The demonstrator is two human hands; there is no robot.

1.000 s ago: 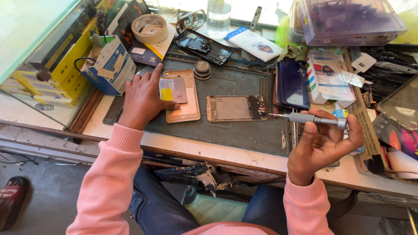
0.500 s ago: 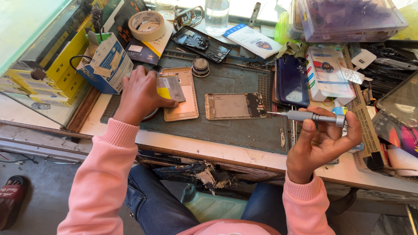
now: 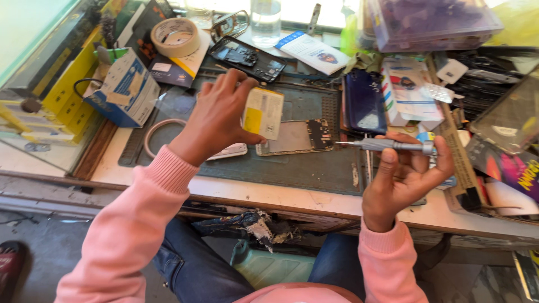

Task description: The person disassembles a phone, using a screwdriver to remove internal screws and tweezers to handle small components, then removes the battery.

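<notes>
I see a blue-and-white cardboard box (image 3: 124,85) at the bench's left edge, yellow boxes (image 3: 66,84) stacked behind it. A white leaflet with blue print (image 3: 312,51) lies at the back. Right of the dark blue phone back (image 3: 364,102), a white blister pack (image 3: 405,90) rests. A lidded clear plastic case (image 3: 432,23) sits top right.

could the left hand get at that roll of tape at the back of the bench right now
Probably not as is: the left hand is full, gripping a white and yellow battery. The path to the roll of tape looks open, with only low items between, but the hand would have to set the battery down.
</notes>
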